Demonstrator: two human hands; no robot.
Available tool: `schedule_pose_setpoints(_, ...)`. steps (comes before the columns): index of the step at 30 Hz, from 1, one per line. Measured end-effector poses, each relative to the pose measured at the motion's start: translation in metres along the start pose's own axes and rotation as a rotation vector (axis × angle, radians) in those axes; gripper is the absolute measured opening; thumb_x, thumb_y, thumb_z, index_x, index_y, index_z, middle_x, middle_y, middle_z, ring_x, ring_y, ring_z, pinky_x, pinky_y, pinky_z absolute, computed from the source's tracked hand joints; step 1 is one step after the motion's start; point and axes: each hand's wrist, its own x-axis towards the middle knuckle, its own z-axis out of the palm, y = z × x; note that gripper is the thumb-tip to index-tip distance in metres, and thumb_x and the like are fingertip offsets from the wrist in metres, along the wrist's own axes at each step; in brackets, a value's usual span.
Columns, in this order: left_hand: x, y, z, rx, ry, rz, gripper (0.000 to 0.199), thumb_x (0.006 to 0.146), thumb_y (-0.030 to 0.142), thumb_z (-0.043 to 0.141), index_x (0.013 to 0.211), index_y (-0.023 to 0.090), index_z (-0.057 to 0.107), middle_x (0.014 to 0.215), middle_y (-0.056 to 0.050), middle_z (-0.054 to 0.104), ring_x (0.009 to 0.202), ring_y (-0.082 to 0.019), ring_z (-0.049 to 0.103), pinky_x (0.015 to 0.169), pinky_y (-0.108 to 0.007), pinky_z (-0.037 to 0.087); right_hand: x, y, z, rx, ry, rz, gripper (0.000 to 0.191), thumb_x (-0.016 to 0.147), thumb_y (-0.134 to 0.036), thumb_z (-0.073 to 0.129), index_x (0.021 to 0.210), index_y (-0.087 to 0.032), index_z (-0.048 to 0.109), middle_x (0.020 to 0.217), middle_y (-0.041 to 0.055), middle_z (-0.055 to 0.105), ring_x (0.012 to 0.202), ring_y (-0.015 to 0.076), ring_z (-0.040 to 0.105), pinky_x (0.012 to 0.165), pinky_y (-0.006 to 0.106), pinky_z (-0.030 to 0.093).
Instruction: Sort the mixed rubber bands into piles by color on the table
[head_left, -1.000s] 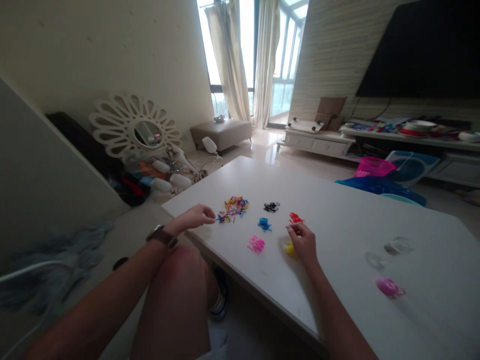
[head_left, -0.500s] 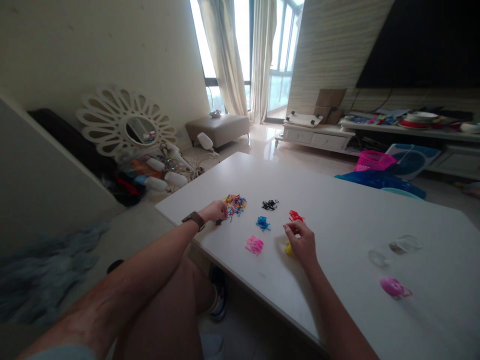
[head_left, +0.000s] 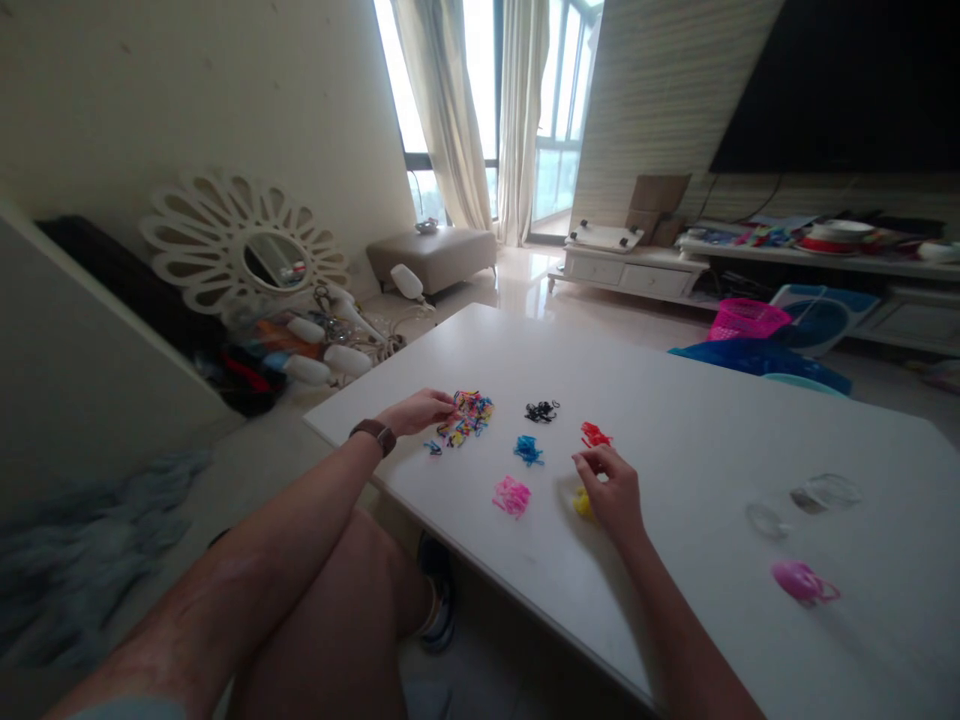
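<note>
My left hand (head_left: 421,411), with a brown watch on its wrist, is at the left edge of a mixed heap of small coloured rubber bands (head_left: 470,415). Its fingertips meet among the bands; what they pinch is too small to make out. A few dark and blue bands (head_left: 433,448) lie just below the heap. My right hand (head_left: 611,485) hovers over a yellow pile (head_left: 582,503), partly hiding it, thumb and forefinger pinched together. Red bands (head_left: 596,434) lie just beyond it. Black (head_left: 541,411), blue (head_left: 528,451) and pink (head_left: 511,496) piles sit between my hands.
On the right of the white table (head_left: 712,440) lie a clear jar (head_left: 829,493), a clear round piece (head_left: 766,520) and a pink cup-like thing (head_left: 801,581). Past the table are a pink basket (head_left: 746,320), a bench (head_left: 439,260) and a flower-shaped mirror (head_left: 274,260).
My left hand has shifted slightly left and away from me, its fingers straighter, uncovering the lower part of the mixed heap and the stray bands. My right hand keeps its pinch over the yellow pile.
</note>
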Motion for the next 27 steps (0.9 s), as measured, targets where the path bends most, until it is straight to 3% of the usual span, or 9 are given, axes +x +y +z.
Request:
schedule_pose_setpoints(5, 0.004, -0.004, -0.002, -0.182, 0.082, -0.054, 0.015, 0.071, 0.002, 0.068, 0.079, 0.011, 0.059, 0.077, -0.006, 0.062, 0.070, -0.013, 0.064, 0.071, -0.024, 0.054, 0.000, -0.001, 0.000, 0.002, -0.007, -0.002, 0.021, 0.086, -0.031, 0.059, 0.068, -0.020, 0.062, 0.068, 0.0007, 0.060, 0.063, 0.0163, 0.054, 0.066, 0.030, 0.046)
schedule_pose_setpoints(9, 0.002, -0.002, 0.002, -0.288, 0.081, -0.072, 0.020, 0.071, -0.004, 0.058, 0.082, 0.012, 0.057, 0.077, -0.006, 0.061, 0.067, -0.013, 0.064, 0.065, -0.023, 0.054, 0.000, -0.001, 0.001, 0.005, -0.010, 0.000, 0.020, 0.086, -0.030, 0.059, 0.068, -0.020, 0.063, 0.068, 0.0006, 0.060, 0.063, 0.0160, 0.054, 0.065, 0.030, 0.046)
schedule_pose_setpoints(15, 0.000, 0.004, 0.009, -0.442, 0.069, -0.131, 0.015, 0.073, -0.001, 0.049, 0.075, 0.011, 0.058, 0.077, -0.011, 0.062, 0.070, -0.016, 0.064, 0.068, -0.025, 0.056, -0.002, 0.000, 0.002, 0.011, -0.046, -0.021, 0.019, 0.086, -0.030, 0.060, 0.070, -0.020, 0.064, 0.068, 0.0007, 0.061, 0.064, 0.0164, 0.056, 0.063, 0.030, 0.046)
schedule_pose_setpoints(19, 0.001, 0.004, 0.011, -0.375, 0.061, -0.119, 0.010, 0.082, 0.008, 0.054, 0.075, 0.012, 0.058, 0.070, -0.007, 0.060, 0.062, -0.012, 0.059, 0.063, -0.022, 0.053, -0.002, 0.001, 0.002, 0.014, -0.046, -0.024, 0.019, 0.086, -0.030, 0.060, 0.071, -0.020, 0.065, 0.069, 0.0008, 0.061, 0.064, 0.0164, 0.056, 0.063, 0.030, 0.046)
schedule_pose_setpoints(23, 0.002, -0.001, 0.011, -0.236, -0.028, -0.045, 0.005, 0.081, 0.010, 0.065, 0.077, 0.010, 0.061, 0.069, -0.005, 0.060, 0.062, -0.011, 0.058, 0.058, -0.019, 0.049, -0.001, 0.001, 0.002, 0.009, -0.051, -0.024, 0.019, 0.086, -0.030, 0.060, 0.071, -0.020, 0.065, 0.068, 0.0011, 0.061, 0.064, 0.0164, 0.055, 0.063, 0.030, 0.046)
schedule_pose_setpoints(27, 0.002, -0.002, 0.012, -0.244, -0.060, -0.044, 0.004, 0.081, 0.006, 0.066, 0.085, 0.007, 0.064, 0.074, -0.006, 0.062, 0.065, -0.010, 0.059, 0.061, -0.018, 0.050, -0.002, 0.000, 0.002, 0.009, -0.055, -0.022, 0.019, 0.086, -0.029, 0.060, 0.070, -0.020, 0.064, 0.069, 0.0010, 0.061, 0.064, 0.0159, 0.055, 0.063, 0.030, 0.046)
